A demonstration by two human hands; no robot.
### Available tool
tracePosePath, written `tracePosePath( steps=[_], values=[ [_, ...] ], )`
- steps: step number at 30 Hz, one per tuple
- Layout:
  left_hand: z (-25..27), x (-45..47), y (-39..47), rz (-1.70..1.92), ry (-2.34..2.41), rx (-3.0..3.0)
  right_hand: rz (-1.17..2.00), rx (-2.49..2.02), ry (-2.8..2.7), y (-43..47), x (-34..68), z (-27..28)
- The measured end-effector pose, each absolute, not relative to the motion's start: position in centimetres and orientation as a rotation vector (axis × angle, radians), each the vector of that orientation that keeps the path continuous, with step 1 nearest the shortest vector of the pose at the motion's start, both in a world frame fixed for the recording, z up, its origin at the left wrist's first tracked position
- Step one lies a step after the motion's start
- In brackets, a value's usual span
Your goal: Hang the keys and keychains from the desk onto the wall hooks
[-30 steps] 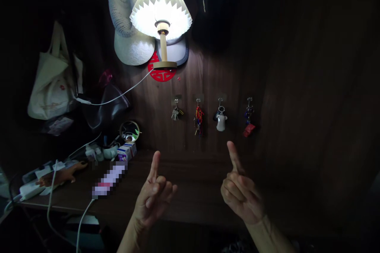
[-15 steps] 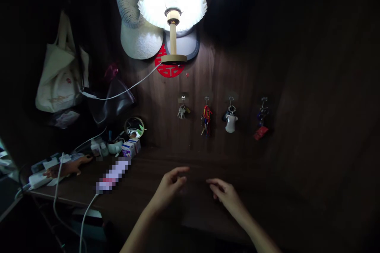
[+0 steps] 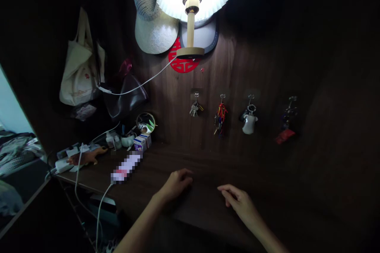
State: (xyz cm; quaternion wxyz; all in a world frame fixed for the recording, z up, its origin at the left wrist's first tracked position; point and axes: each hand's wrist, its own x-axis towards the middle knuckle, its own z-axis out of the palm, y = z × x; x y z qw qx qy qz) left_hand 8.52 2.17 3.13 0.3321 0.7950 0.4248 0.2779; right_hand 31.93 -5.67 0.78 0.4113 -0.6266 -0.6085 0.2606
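Observation:
My left hand (image 3: pixel 177 182) is low over the dark wooden desktop (image 3: pixel 204 209), its fingers loosely bent and the thumb a little apart, with nothing seen in it. To the right, my right hand (image 3: pixel 237 199) has its forefinger stretched inward and the thumb just below; it looks bare too. Whether either hand touches the wood cannot be made out. On the wall beyond hang a bunch of keys (image 3: pixel 194 110), keys with red and coloured cords (image 3: pixel 220 118), a white shirt-shaped key charm (image 3: pixel 249 123) and a dim hanging bunch with a red tag (image 3: pixel 285 136).
A lit pleated lamp (image 3: pixel 190 27) is above, its white cable running left. Caps (image 3: pixel 157 33) and a canvas bag (image 3: pixel 80 75) hang on the wall. At left are a round mirror (image 3: pixel 146 123), small boxes (image 3: pixel 142 142), a brown animal figure (image 3: pixel 89 156) and a blurred-out cabled object (image 3: pixel 126 168).
The view has shifted left, so the wall things appear farther right. My left hand's fingers have bent downward; my right hand keeps nearly the same shape.

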Motion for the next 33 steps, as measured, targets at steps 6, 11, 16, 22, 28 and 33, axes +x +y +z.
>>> tracePosePath(
  steps=[6, 11, 16, 22, 28, 33],
  values=[
    [8.1, 10.3, 9.0, 1.309, 1.116, 1.993, 0.645, -1.571, -1.504, -5.4, 31.9, 0.6],
    [14.5, 13.9, 14.2, 1.653, 1.241, 1.898, 0.696, -1.529, -1.457, -5.2, 31.9, 0.3],
    [18.4, 18.4, 16.1, 1.687, 1.399, 1.808, 0.694, -1.523, -1.417, -4.9, 31.9, -0.2],
    [20.6, 23.0, 15.2, 1.645, 1.677, 1.514, 0.668, -1.53, -1.426, -4.2, 32.2, -1.4],
    [21.6, 22.7, 15.9, 1.463, 1.697, 1.471, 0.756, -1.486, -1.383, -4.3, 32.5, -1.7],
    [21.7, 20.5, 17.3, 1.395, 1.575, 1.614, 0.612, -1.451, -1.386, -1.7, 33.0, 5.1]
  ],
)
